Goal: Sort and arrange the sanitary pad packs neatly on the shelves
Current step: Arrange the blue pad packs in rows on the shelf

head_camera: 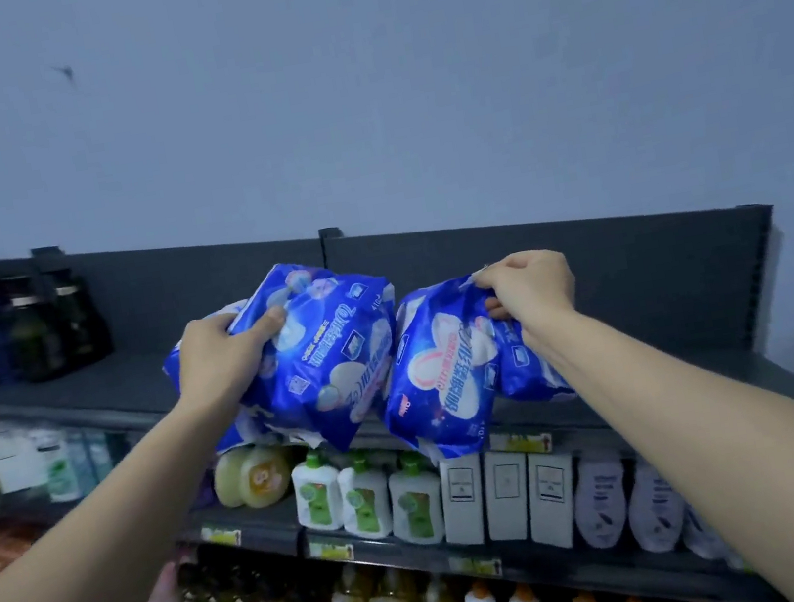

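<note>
Since the film-wrapped contents look light, squashy and slick, left hand [221,352] grips the pad bundle [337,362] across its bulk, right hand [525,288] pinches the second pack [441,382] by its upper edge, both at the front edge of the top shelf [126,380].

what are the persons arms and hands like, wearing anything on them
Nothing worn that shows. The left hand and right hand have no gloves, and no rings, watch or bracelet can be seen. The left forearm and right forearm are bare to the picture's edge, with no sleeves in view.
</note>
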A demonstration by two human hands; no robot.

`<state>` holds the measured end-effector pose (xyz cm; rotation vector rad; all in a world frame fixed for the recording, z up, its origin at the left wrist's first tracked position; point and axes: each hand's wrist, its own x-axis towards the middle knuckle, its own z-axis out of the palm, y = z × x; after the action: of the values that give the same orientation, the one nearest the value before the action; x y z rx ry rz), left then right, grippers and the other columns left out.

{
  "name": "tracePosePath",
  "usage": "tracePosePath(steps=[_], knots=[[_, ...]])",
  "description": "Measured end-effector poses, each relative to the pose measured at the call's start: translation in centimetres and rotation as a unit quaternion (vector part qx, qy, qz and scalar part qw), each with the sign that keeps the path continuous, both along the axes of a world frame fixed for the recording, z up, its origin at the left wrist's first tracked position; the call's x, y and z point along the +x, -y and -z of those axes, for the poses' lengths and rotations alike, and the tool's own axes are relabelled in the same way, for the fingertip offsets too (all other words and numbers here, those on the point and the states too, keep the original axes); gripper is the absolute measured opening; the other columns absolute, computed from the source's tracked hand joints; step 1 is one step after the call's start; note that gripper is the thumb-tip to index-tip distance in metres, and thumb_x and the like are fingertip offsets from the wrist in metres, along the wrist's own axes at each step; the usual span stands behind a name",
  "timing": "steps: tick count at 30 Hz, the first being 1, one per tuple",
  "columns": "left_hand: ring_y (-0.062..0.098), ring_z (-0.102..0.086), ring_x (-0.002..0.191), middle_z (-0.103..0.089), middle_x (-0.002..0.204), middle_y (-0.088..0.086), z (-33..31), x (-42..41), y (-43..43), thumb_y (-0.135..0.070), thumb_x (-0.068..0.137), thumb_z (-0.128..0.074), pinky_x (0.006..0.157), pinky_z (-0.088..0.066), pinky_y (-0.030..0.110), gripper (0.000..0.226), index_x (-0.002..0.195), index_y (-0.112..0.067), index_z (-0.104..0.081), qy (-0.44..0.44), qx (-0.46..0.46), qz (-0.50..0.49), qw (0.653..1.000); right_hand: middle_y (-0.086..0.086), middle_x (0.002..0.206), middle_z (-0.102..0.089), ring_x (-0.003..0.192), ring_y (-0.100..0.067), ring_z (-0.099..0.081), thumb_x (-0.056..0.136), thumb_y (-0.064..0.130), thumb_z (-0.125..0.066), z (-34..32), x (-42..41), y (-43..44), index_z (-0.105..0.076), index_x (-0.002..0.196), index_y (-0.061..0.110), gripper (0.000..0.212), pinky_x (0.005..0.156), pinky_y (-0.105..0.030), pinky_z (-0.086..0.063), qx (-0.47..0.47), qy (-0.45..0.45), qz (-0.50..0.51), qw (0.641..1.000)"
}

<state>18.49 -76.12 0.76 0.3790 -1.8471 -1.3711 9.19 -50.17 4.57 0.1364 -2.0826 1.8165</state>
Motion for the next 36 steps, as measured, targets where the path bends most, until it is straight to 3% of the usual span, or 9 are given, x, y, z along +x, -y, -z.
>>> tracePosePath(steps=[5,8,10,12,15,22,30,36], knots=[[0.021,-0.063,0.069,-0.072,0.086,0.020,0.3,-0.4,9.2,-0.033,0.082,-0.073,0.069,-0.051,0.040,0.038,0.094,0.003,-0.069,0.019,-0.043,-0.027,0.999,-0.001,0.065,-0.069,0.056,-0.013,-0.064,0.079,0.012,-0.071,1.3,-2.5,9.4,-0.070,0.067,0.016,0.013,0.060,-0.028,-0.058,0.020,0.002,-0.031,0.999],[0.022,-0.062,0.068,-0.070,0.083,0.021,0.6,-0.4,14.3,-0.039,0.076,-0.073,0.069,-0.052,0.044,0.045,0.086,0.005,-0.067,0.051,-0.096,-0.023,0.994,0.001,0.069,-0.070,0.065,-0.016,-0.067,0.080,0.014,-0.070,2.3,-3.9,14.4,-0.069,0.067,0.018,0.013,0.070,-0.037,-0.061,0.051,-0.003,-0.058,0.997],[0.021,-0.059,0.073,-0.063,0.088,0.023,0.8,-0.4,17.3,-0.044,0.072,-0.073,0.070,-0.047,0.039,0.051,0.082,0.005,-0.066,0.081,-0.149,-0.034,0.985,0.004,0.075,-0.070,0.075,-0.019,-0.069,0.080,0.015,-0.069,3.1,-4.8,17.6,-0.068,0.066,0.020,0.015,0.073,-0.041,-0.060,0.081,-0.010,-0.073,0.994],[0.022,-0.056,0.083,-0.053,0.097,0.015,1.0,-0.3,19.7,-0.036,0.079,-0.075,0.074,-0.043,0.032,0.037,0.082,0.000,-0.068,0.109,-0.194,-0.043,0.974,0.005,0.077,-0.069,0.079,-0.019,-0.068,0.080,0.015,-0.066,3.7,-5.6,20.2,-0.067,0.068,0.020,0.014,0.074,-0.042,-0.059,0.113,-0.018,-0.084,0.990],[0.018,-0.050,0.081,-0.044,0.093,0.007,1.3,-0.4,23.3,-0.030,0.080,-0.076,0.070,-0.036,0.029,0.024,0.076,-0.008,-0.066,0.136,-0.262,-0.045,0.954,0.006,0.077,-0.066,0.081,-0.018,-0.065,0.084,0.012,-0.061,4.2,-7.1,24.5,-0.066,0.075,0.015,0.011,0.072,-0.034,-0.054,0.167,-0.047,-0.101,0.980],[0.023,-0.053,0.089,-0.047,0.098,0.005,2.1,-3.2,30.9,-0.030,0.078,-0.078,0.086,-0.044,0.038,0.033,0.096,-0.003,-0.072,0.168,-0.400,-0.064,0.899,0.002,0.090,-0.063,0.082,-0.018,-0.057,0.085,0.004,-0.050,4.7,-11.2,34.9,-0.058,0.075,0.015,0.017,0.068,-0.032,-0.045,0.236,-0.132,-0.140,0.952],[0.015,-0.051,0.088,-0.044,0.098,-0.003,2.3,-11.0,41.0,-0.038,0.078,-0.076,0.083,-0.046,0.040,0.039,0.103,-0.008,-0.071,0.197,-0.444,-0.089,0.870,0.001,0.088,-0.060,0.080,-0.017,-0.054,0.084,0.002,-0.051,5.7,-19.6,47.0,-0.051,0.070,0.019,0.023,0.067,-0.031,-0.043,0.245,-0.180,-0.200,0.931],[0.015,-0.054,0.087,-0.045,0.100,-0.008,2.4,-16.4,48.6,-0.041,0.078,-0.075,0.081,-0.047,0.042,0.039,0.106,-0.016,-0.069,0.232,-0.472,-0.084,0.846,0.001,0.082,-0.058,0.073,-0.015,-0.051,0.083,0.001,-0.051,6.6,-25.8,54.8,-0.052,0.071,0.016,0.020,0.058,-0.018,-0.037,0.267,-0.179,-0.238,0.916]])
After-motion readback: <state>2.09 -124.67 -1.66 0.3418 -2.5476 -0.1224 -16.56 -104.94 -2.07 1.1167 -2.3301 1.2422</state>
